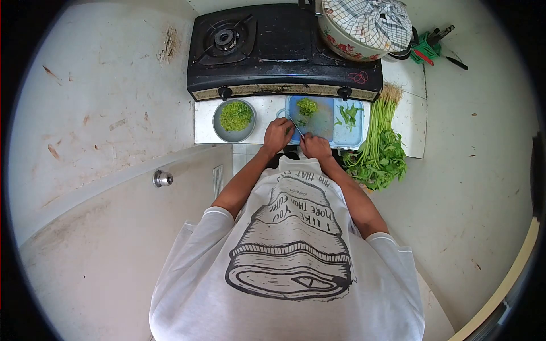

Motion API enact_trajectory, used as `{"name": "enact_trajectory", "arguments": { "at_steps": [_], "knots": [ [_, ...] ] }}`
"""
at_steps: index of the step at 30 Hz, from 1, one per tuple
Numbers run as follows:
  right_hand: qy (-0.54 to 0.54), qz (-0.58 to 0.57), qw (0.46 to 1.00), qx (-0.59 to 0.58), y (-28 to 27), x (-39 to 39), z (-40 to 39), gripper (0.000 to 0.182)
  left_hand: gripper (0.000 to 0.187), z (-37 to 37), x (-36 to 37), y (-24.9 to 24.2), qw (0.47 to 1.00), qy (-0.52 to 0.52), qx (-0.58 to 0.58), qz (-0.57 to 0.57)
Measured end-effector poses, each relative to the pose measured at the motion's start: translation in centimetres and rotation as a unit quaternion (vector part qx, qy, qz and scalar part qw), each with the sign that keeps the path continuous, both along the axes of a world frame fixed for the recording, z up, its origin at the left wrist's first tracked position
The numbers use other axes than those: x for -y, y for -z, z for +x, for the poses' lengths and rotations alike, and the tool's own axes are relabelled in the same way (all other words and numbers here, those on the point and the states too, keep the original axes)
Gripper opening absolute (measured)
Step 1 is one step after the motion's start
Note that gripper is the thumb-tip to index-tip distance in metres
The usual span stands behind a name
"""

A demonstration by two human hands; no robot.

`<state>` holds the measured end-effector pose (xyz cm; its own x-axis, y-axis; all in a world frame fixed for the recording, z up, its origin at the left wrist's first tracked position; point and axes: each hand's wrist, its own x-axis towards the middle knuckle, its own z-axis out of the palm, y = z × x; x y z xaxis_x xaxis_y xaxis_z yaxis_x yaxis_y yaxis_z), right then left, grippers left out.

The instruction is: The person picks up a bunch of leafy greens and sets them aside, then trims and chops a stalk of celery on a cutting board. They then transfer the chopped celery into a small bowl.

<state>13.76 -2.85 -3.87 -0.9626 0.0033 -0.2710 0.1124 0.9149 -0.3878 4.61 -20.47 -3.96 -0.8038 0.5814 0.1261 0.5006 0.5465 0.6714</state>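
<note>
My right hand (315, 146) is closed round the handle of a knife (297, 128), whose blade points up and left over the blue cutting board (324, 124). At the board's left front edge my left hand (278, 135) has its fingers curled together by some greens; whatever it grips is too small to name. Chopped greens (307, 106) lie in a small heap at the top of the board. To the right, loose green leaves (348, 115) rest in a light blue tray (357, 136). A grey bowl (218, 126) at the left holds more chopped greens (235, 116).
Behind the board stands a black gas stove (284, 68) with a large cloth-covered pot (347, 45) at its right. A big bunch of leafy stalks (381, 139) lies at the counter's right. Farther right is a green basket (425, 48) with utensils.
</note>
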Motion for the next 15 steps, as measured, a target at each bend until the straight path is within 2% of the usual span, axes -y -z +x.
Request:
{"name": "enact_trajectory", "arguments": {
  "at_steps": [4,7,12,15],
  "knots": [
    [0.002,0.002,1.0,0.017,0.34,-0.04,-0.07,0.041,0.01,0.04,-0.2,0.36,1.0,-0.015,-0.001,0.003],
    [0.003,-0.003,1.0,0.022,0.02,-0.08,-0.01,0.041,0.008,0.12,-0.52,0.07,0.994,-0.059,0.084,0.023],
    [0.004,0.014,0.998,0.058,-0.42,-0.07,-0.2,0.04,0.008,-0.17,-0.55,-0.1,0.993,-0.061,0.096,0.04],
    [0.017,-0.002,0.999,0.033,-0.17,-0.05,-0.05,0.042,0.008,-0.26,-0.5,-0.12,0.995,-0.047,0.079,0.044]
  ]
}}
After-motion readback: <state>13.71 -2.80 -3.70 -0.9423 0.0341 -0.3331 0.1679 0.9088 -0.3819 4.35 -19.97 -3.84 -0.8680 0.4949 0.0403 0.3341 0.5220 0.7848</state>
